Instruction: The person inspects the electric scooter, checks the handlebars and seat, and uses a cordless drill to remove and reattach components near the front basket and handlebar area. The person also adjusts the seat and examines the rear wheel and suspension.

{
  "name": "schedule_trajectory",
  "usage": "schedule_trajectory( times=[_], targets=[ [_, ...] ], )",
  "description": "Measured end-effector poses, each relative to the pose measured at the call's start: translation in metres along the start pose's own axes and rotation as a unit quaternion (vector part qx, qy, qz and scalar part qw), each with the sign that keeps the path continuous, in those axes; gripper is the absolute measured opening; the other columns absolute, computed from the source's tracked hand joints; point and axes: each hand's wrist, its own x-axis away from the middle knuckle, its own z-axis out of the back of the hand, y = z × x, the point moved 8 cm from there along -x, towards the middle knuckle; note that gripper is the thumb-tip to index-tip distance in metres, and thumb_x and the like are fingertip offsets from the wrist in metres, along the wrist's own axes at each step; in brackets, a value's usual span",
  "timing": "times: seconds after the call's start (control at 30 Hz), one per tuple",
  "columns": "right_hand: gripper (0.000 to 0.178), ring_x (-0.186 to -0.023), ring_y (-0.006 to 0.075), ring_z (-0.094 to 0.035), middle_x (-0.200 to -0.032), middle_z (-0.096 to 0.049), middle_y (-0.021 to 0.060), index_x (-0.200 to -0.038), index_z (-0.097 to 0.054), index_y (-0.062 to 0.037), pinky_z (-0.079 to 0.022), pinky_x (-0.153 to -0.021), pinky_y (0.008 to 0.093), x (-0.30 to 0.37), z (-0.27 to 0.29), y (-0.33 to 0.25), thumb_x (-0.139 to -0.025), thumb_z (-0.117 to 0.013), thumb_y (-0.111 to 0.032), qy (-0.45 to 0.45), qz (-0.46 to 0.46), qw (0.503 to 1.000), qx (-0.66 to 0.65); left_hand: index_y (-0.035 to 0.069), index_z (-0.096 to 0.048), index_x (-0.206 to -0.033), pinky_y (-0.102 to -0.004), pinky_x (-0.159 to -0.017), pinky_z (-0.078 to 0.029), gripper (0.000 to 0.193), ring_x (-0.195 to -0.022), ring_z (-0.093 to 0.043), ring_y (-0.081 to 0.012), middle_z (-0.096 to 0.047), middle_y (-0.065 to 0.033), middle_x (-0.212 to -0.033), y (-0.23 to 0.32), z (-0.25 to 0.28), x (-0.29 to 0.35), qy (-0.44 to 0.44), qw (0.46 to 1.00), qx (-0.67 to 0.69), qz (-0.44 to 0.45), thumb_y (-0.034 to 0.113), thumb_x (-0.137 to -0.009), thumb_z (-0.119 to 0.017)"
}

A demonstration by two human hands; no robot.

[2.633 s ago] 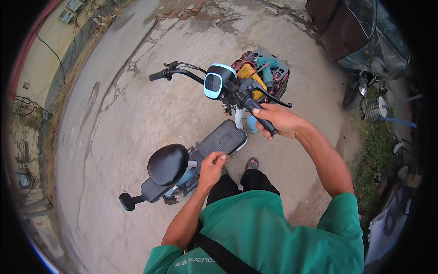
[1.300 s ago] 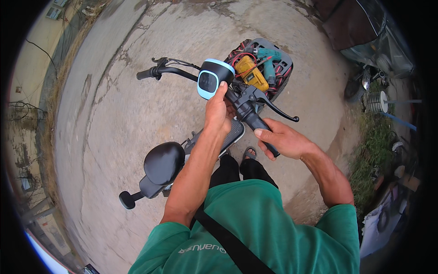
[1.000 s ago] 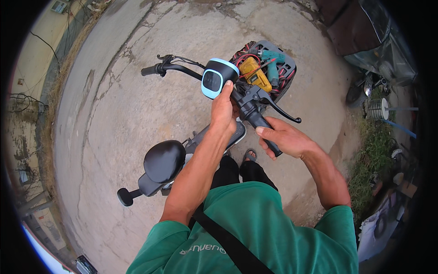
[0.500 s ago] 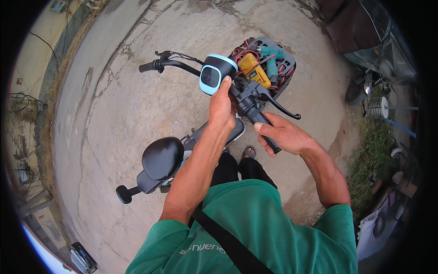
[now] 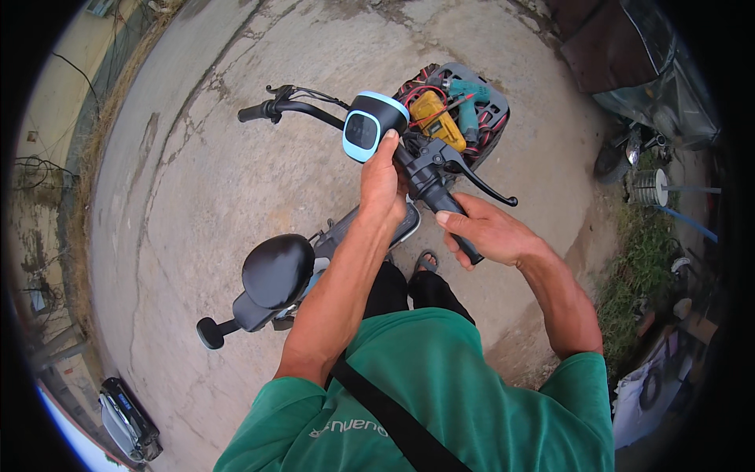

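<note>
Our left hand [image 5: 381, 185] has risen to the display [image 5: 363, 134], fingers hidden, hold unclear, while our right hand [image 5: 491, 230], closed round the grip [image 5: 443, 204], should keep the handlebar [image 5: 314, 113] steady.

Pale lettering [image 5: 350, 427], plain enough to pick out, curves across the front of the green shirt [image 5: 487, 393], right up to the left edge of a black strap [image 5: 389, 415]. By the concrete ground's [image 5: 197, 236] lower-left edge, a vehicle [image 5: 134, 433] bears a bluish mark [image 5: 123, 400], too small to read; the blue-rimmed display [image 5: 362, 135] is too dark for me.
</note>
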Motion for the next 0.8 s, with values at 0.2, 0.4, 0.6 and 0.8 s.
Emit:
schedule_trajectory(
  times=[0.2, 0.4, 0.6, 0.8],
  targets=[
    [0.031, -0.058, 0.0138, -0.061, -0.079, -0.059, 0.0045, -0.102, -0.048, -0.0061, -0.048, -0.053, 0.0321, -0.001, 0.000, 0.003, -0.111, -0.056, -0.035, -0.008, 0.007, 0.999, -0.031, 0.008, -0.063, -0.123, -0.0433, -0.088, -0.055, 0.040, -0.096, -0.067, -0.0215, -0.068, -0.0059, -0.105, 0.001, 0.009, -0.001, 0.008, 0.997, -0.047, 0.054, 0.041, -0.102, -0.070],
    [0.030, -0.057, 0.0136, -0.060, -0.080, -0.061, 0.0048, -0.108, -0.053, -0.0052, -0.048, -0.051, 0.0323, -0.006, 0.000, 0.008, -0.109, -0.059, -0.034, -0.037, -0.016, 0.995, -0.095, 0.005, -0.062, -0.128, -0.0444, -0.097, -0.057, 0.042, -0.106, -0.070, -0.0234, -0.072, -0.0095, -0.115, -0.004, 0.014, -0.009, -0.005, 0.999, -0.035, 0.040, 0.039, -0.103, -0.068],
    [0.038, -0.060, 0.0115, -0.058, -0.085, -0.064, 0.0034, -0.129, -0.059, -0.0021, -0.048, -0.051, 0.0298, -0.028, -0.014, 0.034, -0.109, -0.061, -0.034, -0.194, -0.003, 0.869, -0.455, 0.005, -0.061, -0.130, -0.0437, -0.094, -0.059, 0.043, -0.104, -0.072, -0.0248, -0.073, -0.0103, -0.115, 0.000, 0.003, -0.006, -0.030, 0.998, -0.058, 0.027, 0.040, -0.105, -0.065],
    [0.028, -0.063, 0.0095, -0.059, -0.083, -0.060, 0.0005, -0.113, -0.060, -0.0055, -0.050, -0.050, 0.0284, -0.034, -0.017, 0.036, -0.106, -0.067, -0.032, -0.193, 0.009, 0.872, -0.449, 0.004, -0.061, -0.127, -0.0442, -0.093, -0.058, 0.042, -0.101, -0.073, -0.0272, -0.074, -0.0126, -0.113, 0.006, -0.003, -0.003, -0.058, 0.992, -0.116, 0.009, 0.042, -0.110, -0.055]
  ],
)
